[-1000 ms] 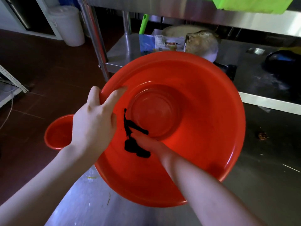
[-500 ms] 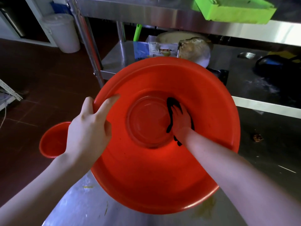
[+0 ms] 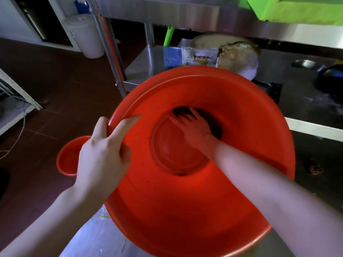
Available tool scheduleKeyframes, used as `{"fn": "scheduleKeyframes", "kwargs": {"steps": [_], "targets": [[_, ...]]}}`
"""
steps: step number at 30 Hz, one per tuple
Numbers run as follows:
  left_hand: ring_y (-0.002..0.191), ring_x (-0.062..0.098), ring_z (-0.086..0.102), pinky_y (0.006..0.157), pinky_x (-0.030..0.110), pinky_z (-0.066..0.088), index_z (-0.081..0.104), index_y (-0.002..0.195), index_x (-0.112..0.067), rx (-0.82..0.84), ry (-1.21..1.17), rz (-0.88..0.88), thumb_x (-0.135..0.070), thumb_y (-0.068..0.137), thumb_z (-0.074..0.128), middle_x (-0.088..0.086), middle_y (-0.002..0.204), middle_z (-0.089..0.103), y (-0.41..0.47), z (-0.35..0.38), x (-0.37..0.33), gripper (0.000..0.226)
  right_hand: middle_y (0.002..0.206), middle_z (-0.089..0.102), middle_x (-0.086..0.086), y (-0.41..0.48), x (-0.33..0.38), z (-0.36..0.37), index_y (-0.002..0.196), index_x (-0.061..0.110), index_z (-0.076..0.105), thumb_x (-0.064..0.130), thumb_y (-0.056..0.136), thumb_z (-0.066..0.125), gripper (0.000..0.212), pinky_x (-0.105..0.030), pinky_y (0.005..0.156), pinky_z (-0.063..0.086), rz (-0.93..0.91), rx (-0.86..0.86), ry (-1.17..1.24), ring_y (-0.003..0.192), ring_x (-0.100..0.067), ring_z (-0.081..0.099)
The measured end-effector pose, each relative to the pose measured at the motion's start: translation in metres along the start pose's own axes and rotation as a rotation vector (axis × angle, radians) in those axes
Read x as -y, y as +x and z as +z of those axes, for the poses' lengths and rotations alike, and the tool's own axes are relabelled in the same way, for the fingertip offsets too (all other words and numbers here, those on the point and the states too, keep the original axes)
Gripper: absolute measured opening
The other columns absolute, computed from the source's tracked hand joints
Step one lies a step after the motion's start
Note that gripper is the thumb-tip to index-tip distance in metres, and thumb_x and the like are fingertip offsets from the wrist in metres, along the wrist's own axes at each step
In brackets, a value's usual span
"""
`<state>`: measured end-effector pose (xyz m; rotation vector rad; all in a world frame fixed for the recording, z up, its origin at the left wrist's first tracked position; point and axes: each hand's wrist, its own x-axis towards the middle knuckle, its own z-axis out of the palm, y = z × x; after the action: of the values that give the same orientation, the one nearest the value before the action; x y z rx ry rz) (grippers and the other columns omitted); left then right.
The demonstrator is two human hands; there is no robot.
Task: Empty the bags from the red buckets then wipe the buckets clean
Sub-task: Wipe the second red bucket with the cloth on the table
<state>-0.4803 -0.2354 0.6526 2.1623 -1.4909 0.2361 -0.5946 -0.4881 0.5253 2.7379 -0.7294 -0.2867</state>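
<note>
A large red bucket (image 3: 185, 201) fills the middle of the head view, tilted toward me on a steel table. My left hand (image 3: 104, 154) grips its left rim, thumb outside and fingers over the edge. My right hand (image 3: 193, 128) is deep inside, fingers spread flat, pressing a dark cloth (image 3: 181, 112) against the far side of the bucket's bottom. Most of the cloth is hidden under the hand. A smaller red bucket (image 3: 67, 158) stands to the left, partly behind my left hand.
The steel table (image 3: 96, 240) runs under the bucket. Behind it a steel rack (image 3: 204, 17) holds packets (image 3: 193, 56), a pot (image 3: 239, 58) and a green tray (image 3: 300, 10). A white bin (image 3: 85, 36) stands on the dark floor at the back left.
My right hand has swept the dark cloth from the near left of the bucket's bottom round to the right and now to the far side. My left hand keeps its hold on the rim.
</note>
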Motion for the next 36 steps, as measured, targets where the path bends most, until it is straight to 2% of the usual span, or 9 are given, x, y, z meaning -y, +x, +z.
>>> {"fn": "scheduleKeyframes", "kwargs": {"steps": [5,11,17,20,23,25,30,33,36], "targets": [[0.053,0.026,0.042,0.047,0.038,0.047,0.055,0.136,-0.028,-0.002,0.002,-0.021,0.008,0.072,0.066,0.007,0.088,0.038,0.002,0.000,0.003,0.074,0.154,0.036,-0.004,0.017,0.031,-0.008,0.156,0.019,0.012,0.031,0.091,0.046,0.074,-0.040,0.120,-0.010,-0.091,-0.062,0.087,0.143,-0.022,0.028],[0.053,0.027,0.042,0.046,0.039,0.048,0.055,0.136,-0.028,0.006,0.010,-0.027,0.006,0.073,0.066,0.007,0.088,0.038,0.004,0.001,0.008,0.073,0.143,0.049,0.002,0.024,0.069,-0.010,0.148,0.020,0.034,0.025,0.096,0.038,0.053,-0.038,0.122,-0.004,-0.329,-0.055,0.049,0.135,-0.019,0.039],[0.054,0.028,0.044,0.047,0.041,0.049,0.055,0.136,-0.027,0.011,0.008,-0.041,0.006,0.074,0.067,0.009,0.090,0.039,0.002,-0.001,0.009,0.071,0.141,0.050,-0.003,-0.013,0.097,0.023,0.142,0.012,0.041,0.021,0.098,0.036,0.045,-0.036,0.121,-0.004,-0.542,0.081,-0.003,0.136,-0.019,0.039],[0.053,0.029,0.044,0.046,0.041,0.049,0.055,0.136,-0.027,0.005,0.008,-0.037,0.006,0.074,0.066,0.010,0.091,0.040,-0.001,-0.001,0.006,0.071,0.152,0.040,-0.001,-0.002,0.085,0.022,0.146,0.016,0.037,0.023,0.100,0.033,0.047,-0.040,0.121,-0.004,-0.500,0.035,-0.022,0.143,-0.017,0.029],[0.052,0.028,0.043,0.046,0.040,0.049,0.056,0.135,-0.026,-0.003,0.015,-0.044,0.006,0.073,0.066,0.009,0.091,0.039,-0.005,0.000,0.003,0.070,0.164,0.011,0.003,0.017,0.053,0.012,0.154,0.022,0.021,0.032,0.096,0.045,0.063,-0.050,0.121,0.007,-0.248,-0.013,0.216,0.150,-0.013,0.005],[0.052,0.027,0.042,0.045,0.038,0.047,0.056,0.135,-0.025,-0.009,0.019,-0.051,0.007,0.074,0.066,0.009,0.089,0.038,-0.006,-0.001,0.003,0.070,0.164,0.000,0.005,0.016,0.028,0.013,0.155,0.025,0.015,0.042,0.089,0.055,0.078,-0.054,0.119,0.013,-0.141,-0.016,0.299,0.150,-0.012,-0.002],[0.051,0.026,0.041,0.044,0.037,0.046,0.055,0.135,-0.026,-0.014,0.013,-0.047,0.006,0.075,0.064,0.008,0.090,0.037,-0.004,0.000,0.002,0.069,0.164,-0.008,0.000,-0.032,0.009,0.052,0.156,0.021,0.003,0.046,0.087,0.052,0.088,-0.053,0.119,0.007,0.089,-0.025,0.303,0.151,-0.016,-0.007],[0.051,0.027,0.040,0.043,0.035,0.044,0.055,0.135,-0.027,-0.021,0.020,-0.040,0.004,0.075,0.062,0.008,0.091,0.036,-0.002,0.001,-0.003,0.068,0.164,-0.003,0.000,-0.055,0.019,0.073,0.156,0.019,0.008,0.032,0.084,0.055,0.087,-0.048,0.120,0.011,0.039,0.033,0.290,0.151,-0.019,-0.003],[0.048,0.027,0.038,0.041,0.033,0.042,0.056,0.134,-0.025,-0.021,0.015,-0.041,0.006,0.073,0.063,0.009,0.089,0.036,-0.003,0.001,-0.006,0.069,0.164,0.002,0.004,-0.056,0.056,0.080,0.155,0.022,0.015,0.026,0.092,0.045,0.070,-0.050,0.119,0.002,-0.260,0.087,0.245,0.151,-0.019,0.002]]}}
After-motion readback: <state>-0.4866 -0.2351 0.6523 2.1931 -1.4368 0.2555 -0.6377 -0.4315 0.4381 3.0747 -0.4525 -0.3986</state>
